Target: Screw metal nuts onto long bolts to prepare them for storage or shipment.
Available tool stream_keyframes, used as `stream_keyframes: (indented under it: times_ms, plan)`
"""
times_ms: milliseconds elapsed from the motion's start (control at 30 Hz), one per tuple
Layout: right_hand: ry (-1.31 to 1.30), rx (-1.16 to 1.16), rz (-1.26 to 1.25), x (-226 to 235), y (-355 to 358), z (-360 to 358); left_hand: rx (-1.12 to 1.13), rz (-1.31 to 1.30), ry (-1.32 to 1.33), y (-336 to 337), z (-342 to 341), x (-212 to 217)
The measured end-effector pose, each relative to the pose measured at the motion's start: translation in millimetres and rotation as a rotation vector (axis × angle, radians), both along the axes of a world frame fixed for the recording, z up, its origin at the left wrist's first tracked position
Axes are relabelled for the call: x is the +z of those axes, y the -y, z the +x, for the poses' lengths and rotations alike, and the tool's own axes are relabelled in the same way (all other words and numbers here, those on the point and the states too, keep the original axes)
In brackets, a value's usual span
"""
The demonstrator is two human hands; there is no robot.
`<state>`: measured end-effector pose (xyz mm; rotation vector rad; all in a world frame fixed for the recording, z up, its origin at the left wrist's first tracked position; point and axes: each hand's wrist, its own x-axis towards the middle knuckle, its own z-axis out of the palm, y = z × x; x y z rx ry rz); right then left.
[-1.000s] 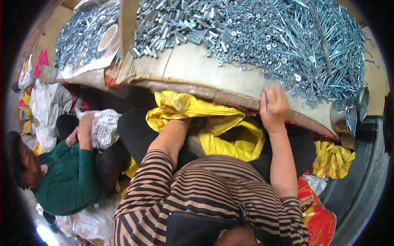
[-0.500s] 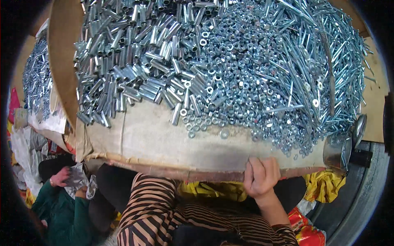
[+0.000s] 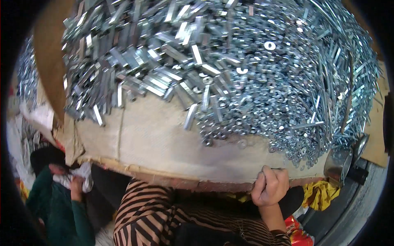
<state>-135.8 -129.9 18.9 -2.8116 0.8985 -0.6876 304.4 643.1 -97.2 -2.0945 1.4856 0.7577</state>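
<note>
Gripping the near edge of the table, the right hand has its fingers curled closed over the rim, knuckles up. The left hand is out of view, so the state of its fingers cannot be told. The table carries a pale worn cloth cover, bare along the near side. Behind that bare strip lies a heap of short metal sleeves on the left, a spread of small washers in the middle and right (some scattered just beyond the right hand), and long thin rods at the far right. A metal cup stands at the table's right corner, near the hand but apart from it. Below left, another person in a green top holds a white rag.
</note>
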Motion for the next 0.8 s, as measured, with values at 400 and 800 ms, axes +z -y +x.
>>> stream_keyframes:
  times_ms: [400, 800]
  plan:
    - [0.145, -0.05, -0.126, -7.5, -0.2, 3.0, -0.183, -0.034, -0.338, 557.0, -178.3, -7.0]
    - [0.194, -0.039, -0.173, -8.5, -7.0, 3.0, 0.139, -0.808, -0.25, 558.9, -199.3, 163.2]
